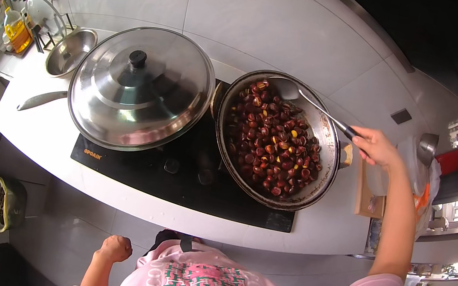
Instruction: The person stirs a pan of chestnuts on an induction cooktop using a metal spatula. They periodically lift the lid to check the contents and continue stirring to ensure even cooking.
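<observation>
My right hand (pixel 375 147) grips the black handle of a metal spatula (pixel 326 112). The spatula's blade rests at the far inner side of a large wok (pixel 324 178), partly over the food. Dark red-brown chestnuts (pixel 274 146), many split with yellow flesh showing, fill much of the wok. The wok sits on the right part of a black cooktop (pixel 184 190). Low by my left side, in front of the counter, my left hand (pixel 116 248) is curled into a fist, and I see nothing in it.
A domed steel lid (pixel 141 91) with a black knob covers a pan with a grey handle (pixel 43 101). Left of it are a steel bowl (pixel 71 53) and an oil bottle (pixel 18 34). A wooden board (pixel 367 190) is right of the wok. A lined bin (pixel 9 205) stands below left.
</observation>
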`<control>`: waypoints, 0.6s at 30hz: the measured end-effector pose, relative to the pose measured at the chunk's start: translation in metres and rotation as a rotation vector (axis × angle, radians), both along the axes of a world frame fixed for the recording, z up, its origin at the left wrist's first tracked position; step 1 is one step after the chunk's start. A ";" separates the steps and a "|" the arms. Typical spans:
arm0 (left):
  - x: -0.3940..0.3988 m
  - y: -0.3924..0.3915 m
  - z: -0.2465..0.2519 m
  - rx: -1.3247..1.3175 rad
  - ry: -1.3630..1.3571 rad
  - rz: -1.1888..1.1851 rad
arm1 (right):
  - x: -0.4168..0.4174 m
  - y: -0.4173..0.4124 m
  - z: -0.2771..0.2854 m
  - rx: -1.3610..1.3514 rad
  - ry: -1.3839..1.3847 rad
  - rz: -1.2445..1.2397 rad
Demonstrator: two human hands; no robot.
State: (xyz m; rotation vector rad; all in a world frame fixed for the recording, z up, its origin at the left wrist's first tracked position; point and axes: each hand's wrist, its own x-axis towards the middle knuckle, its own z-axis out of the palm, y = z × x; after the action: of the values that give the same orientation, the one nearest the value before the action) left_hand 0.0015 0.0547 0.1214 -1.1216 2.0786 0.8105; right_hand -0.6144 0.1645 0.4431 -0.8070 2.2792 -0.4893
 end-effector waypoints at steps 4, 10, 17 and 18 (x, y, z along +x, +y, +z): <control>-0.006 0.005 -0.007 -0.012 0.041 0.003 | 0.013 -0.040 0.038 0.106 0.007 0.240; -0.021 0.027 0.002 -0.170 0.247 0.152 | 0.055 -0.069 0.053 0.150 0.509 0.683; -0.062 0.103 0.023 -0.229 0.289 0.262 | 0.048 -0.009 0.076 0.198 0.601 0.712; -0.071 0.118 0.024 -0.221 0.294 0.250 | 0.048 0.004 0.076 0.244 0.593 0.690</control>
State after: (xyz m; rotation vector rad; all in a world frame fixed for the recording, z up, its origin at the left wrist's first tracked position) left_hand -0.0697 0.1730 0.1458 -1.4795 2.3441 0.9268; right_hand -0.5667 0.1684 0.5194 -1.6707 2.2792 0.3857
